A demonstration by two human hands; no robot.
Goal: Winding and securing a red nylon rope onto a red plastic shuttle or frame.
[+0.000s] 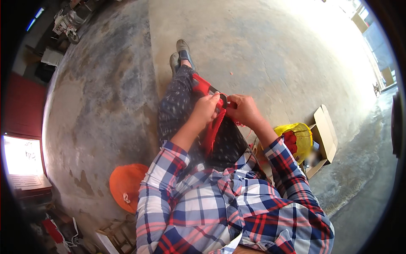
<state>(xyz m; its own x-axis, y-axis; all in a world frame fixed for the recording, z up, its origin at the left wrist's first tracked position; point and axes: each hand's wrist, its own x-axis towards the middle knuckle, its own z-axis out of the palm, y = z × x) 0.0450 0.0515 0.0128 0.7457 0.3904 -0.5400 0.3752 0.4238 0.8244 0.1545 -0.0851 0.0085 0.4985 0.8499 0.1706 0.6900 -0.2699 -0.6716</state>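
Over my lap, both hands work close together on a red piece point(215, 133) with a dark curved band point(223, 100) along one part. Its kind is hard to make out; one strip with a knobbly edge hangs toward my body, and a flat red part point(201, 84) sticks out past my fingers. My left hand point(206, 109) is closed, pinching the piece between thumb and fingers. Closed against the other side of the dark band is my right hand point(244, 109), with thin red cord at its fingers. Any small tool in that hand is hidden.
By my right side a yellow bag point(301, 134) with red material stands next to an open cardboard box point(325, 133). An orange rounded thing point(126, 186) lies on my left. My legs stretch forward over the concrete floor point(237, 51). A parked two-wheeler point(67, 24) stands far left.
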